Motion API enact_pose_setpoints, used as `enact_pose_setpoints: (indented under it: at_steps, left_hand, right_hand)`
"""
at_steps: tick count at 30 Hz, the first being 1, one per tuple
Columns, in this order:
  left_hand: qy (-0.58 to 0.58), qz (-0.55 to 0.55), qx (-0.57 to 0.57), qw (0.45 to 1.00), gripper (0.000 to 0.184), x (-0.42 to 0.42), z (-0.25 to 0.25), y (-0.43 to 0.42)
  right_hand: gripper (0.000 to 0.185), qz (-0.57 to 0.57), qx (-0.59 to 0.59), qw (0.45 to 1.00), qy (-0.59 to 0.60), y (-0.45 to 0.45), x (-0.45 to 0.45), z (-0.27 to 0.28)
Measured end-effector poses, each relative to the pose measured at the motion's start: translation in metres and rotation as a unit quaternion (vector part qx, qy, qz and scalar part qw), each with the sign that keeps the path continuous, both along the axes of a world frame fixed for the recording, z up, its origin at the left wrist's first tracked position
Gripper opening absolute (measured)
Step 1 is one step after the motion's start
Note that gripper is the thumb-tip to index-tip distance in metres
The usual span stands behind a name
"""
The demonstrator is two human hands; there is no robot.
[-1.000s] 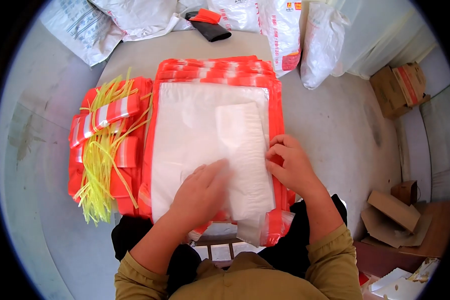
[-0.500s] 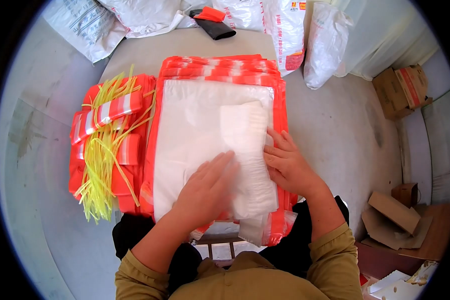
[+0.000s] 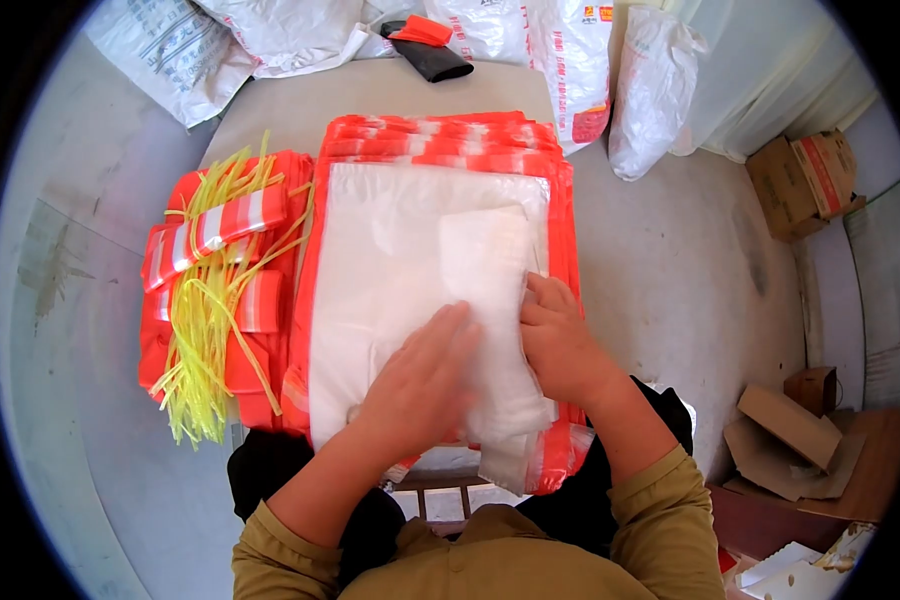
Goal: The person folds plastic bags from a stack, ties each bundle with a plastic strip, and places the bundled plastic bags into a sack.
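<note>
A folded white plastic bag (image 3: pixel 488 248) lies on a clear, whitish plastic sheet or bag (image 3: pixel 370 215). Beneath both is a thick stack of red-and-white bags (image 3: pixel 440 140). My left hand (image 3: pixel 425 375) rests at the left edge of the folded bag, its fingers stretched out and somewhat blurred. At the opposite edge my right hand (image 3: pixel 560 335) has its fingers curled in, gripping the bag's side. The tips of those fingers are partly hidden.
Left of the stack sit folded red bags (image 3: pixel 265 300) with yellow plastic strips (image 3: pixel 205 330) across them. White sacks (image 3: pixel 655 90) and a black-and-red item (image 3: pixel 430 50) are at the back. Cardboard boxes (image 3: pixel 800 185) stand on the right, with opened cardboard (image 3: pixel 790 430) lower down.
My right hand's spread fingers have curled in on the folded bag's right edge, and the hand sits slightly lower. My left hand stays nearly in place.
</note>
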State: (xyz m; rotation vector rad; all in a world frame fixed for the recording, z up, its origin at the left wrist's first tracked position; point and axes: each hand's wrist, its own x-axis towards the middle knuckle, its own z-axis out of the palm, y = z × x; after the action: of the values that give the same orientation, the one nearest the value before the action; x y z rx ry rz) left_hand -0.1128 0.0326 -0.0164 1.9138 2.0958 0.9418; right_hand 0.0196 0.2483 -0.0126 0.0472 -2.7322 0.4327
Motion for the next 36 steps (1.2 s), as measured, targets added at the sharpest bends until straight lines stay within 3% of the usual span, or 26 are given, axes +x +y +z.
enact_pose_setpoints:
  at_steps: [5,13,19,25,30,33,35,36]
  left_hand:
    - [-0.009,-0.012,-0.019,1.0,0.086,0.002,-0.001,0.001]
    - [0.004,-0.017,-0.053,0.998,0.086,0.011,0.007,0.005]
    - [0.019,-0.028,-0.038,0.999,0.082,0.017,0.008,0.005]
    - [0.06,-0.048,-0.047,0.996,0.077,0.019,0.004,0.006]
    - [0.054,-0.063,-0.073,0.994,0.071,0.022,0.007,0.005]
    - [0.059,-0.07,-0.075,0.993,0.07,0.024,0.005,0.004]
    - [0.062,-0.075,-0.078,0.992,0.07,0.024,0.006,0.005]
    - [0.06,-0.078,-0.08,0.992,0.07,0.023,0.006,0.005]
  right_hand:
    - [0.009,0.069,0.062,0.996,-0.012,0.002,-0.003,-0.009]
    - [0.016,0.057,0.065,0.991,-0.104,0.001,-0.009,-0.016]
    - [0.044,-0.044,-0.086,0.988,-0.123,0.0,-0.021,-0.003]
    - [0.037,-0.004,0.066,0.991,-0.118,0.017,-0.037,0.008]
    - [0.026,-0.01,0.097,0.993,-0.059,0.027,-0.048,-0.009]
    - [0.029,-0.021,0.06,0.997,-0.045,0.033,-0.054,-0.015]
    - [0.035,-0.048,-0.09,0.995,-0.011,0.036,-0.056,-0.016]
    - [0.038,-0.07,-0.22,0.973,0.02,0.035,-0.055,-0.015]
